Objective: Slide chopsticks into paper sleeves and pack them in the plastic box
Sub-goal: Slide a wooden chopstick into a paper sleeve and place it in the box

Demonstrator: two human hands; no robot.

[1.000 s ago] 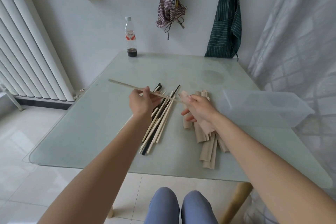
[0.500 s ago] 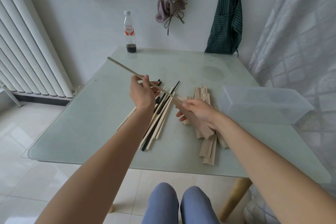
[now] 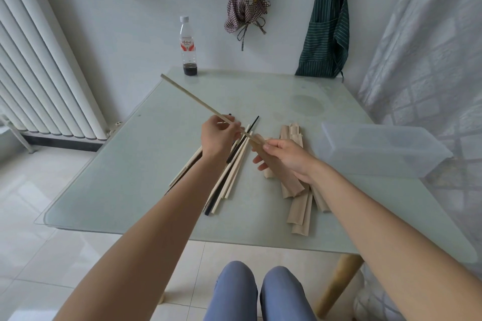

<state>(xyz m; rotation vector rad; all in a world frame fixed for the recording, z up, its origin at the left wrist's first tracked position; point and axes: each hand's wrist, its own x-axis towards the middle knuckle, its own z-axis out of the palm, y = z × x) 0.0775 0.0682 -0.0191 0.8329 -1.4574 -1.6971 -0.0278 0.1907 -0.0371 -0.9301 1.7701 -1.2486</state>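
Note:
My left hand pinches a pale wooden chopstick that slants up to the far left. Its near tip sits inside the mouth of a brown paper sleeve, which my right hand grips above the table. Under my left forearm lies a loose bundle of pale and black chopsticks. A pile of brown paper sleeves lies under my right wrist. The clear plastic box stands open to the right of both hands; nothing shows inside it.
The glass table has a water bottle at its far edge. A radiator lines the left wall, and aprons hang on the back wall. A curtain hangs at the right, close to the box. My knees show below the table's near edge.
The chopstick tilted from nearly level to steeply slanted, and its near tip entered the sleeve's mouth. My right hand lifted the sleeve off the pile and angled it in line with the chopstick.

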